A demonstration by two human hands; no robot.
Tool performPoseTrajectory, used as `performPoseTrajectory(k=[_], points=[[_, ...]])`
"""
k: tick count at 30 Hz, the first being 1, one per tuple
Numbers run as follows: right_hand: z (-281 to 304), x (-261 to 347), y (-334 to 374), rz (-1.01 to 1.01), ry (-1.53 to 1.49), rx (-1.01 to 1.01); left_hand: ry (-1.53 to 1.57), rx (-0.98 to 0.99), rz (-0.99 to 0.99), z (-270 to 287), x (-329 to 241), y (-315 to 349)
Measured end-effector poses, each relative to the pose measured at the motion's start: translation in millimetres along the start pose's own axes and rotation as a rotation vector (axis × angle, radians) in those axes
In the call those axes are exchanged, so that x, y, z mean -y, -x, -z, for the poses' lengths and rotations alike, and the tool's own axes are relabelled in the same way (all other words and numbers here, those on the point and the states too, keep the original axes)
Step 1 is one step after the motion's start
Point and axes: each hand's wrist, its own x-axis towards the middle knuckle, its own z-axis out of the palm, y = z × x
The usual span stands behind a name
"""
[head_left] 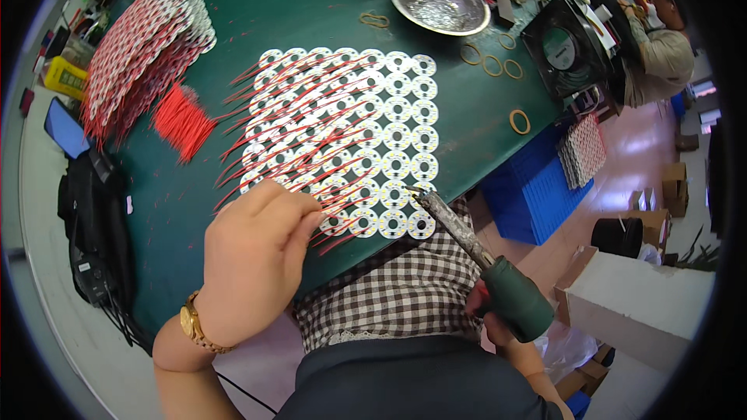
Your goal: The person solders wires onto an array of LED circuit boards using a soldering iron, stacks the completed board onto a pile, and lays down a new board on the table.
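Red wires lie right by the fingertips of the left hand: thumb and index finger nearly together, can't tell if a strand is pinched. Right hand has its fingers curled round the green handle of the soldering iron, likely to keep clear of the metal shaft. Left wrist bent, back of hand up, over the panel's near-left corner. Right hand low by the lap; iron slants up-left, tip at the near-right boards, contact unclear. White panel of round boards lies flat at the near edge of the green table, probably for two-handed reach. Wires slant one way, ends past its left side, presumably for access. Wire bundle and stacked panels sit left, likely handy for that hand.
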Motion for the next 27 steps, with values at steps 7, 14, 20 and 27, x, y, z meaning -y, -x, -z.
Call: performPoseTrajectory(k=[7, 14, 20, 27], points=[[7, 8, -9, 0.083, 0.081, 0.036, 0.185, -0.269, -0.094, -14, -3, 0], [12, 6, -8, -0.058, -0.087, 0.159, -0.03, -0.112, -0.502, -45, 0, 15], [5, 8, -5, -0.234, -0.28, 0.221, -0.246, -0.063, -0.498, -52, -13, 26], [10, 30, -15, -0.309, -0.238, 0.277, -0.233, -0.052, -0.471, -52, -10, 28]])
